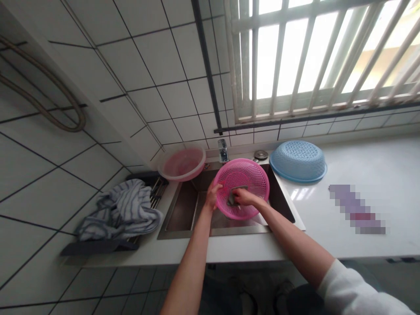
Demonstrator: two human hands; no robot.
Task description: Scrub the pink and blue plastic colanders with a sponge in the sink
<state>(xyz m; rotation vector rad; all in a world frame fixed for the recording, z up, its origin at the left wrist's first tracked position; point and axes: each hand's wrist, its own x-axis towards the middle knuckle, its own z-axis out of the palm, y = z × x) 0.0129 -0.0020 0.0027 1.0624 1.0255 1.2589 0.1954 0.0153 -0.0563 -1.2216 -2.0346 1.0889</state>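
A round pink plastic colander (pixel 254 179) is held tilted over the metal sink (pixel 183 205), its inside facing me. At its left rim, my left hand (pixel 214 195) is closed around the edge. My right hand (pixel 242 197) reaches inside the colander, fingers closed on a greyish-green cloth or scouring pad (pixel 231 199) pressed against the inner surface. Its exact kind is hard to make out. Behind the colander stands the chrome faucet (pixel 223 151).
A pink basin (pixel 183 162) rests at the sink's back left corner. On the right counter (pixel 370 162) lie an upturned blue basket (pixel 298 159) and a blurred purple item (pixel 356 208). A striped towel (pixel 123 210) covers a dark rack at left. A drain strainer (pixel 261 154) sits behind the sink.
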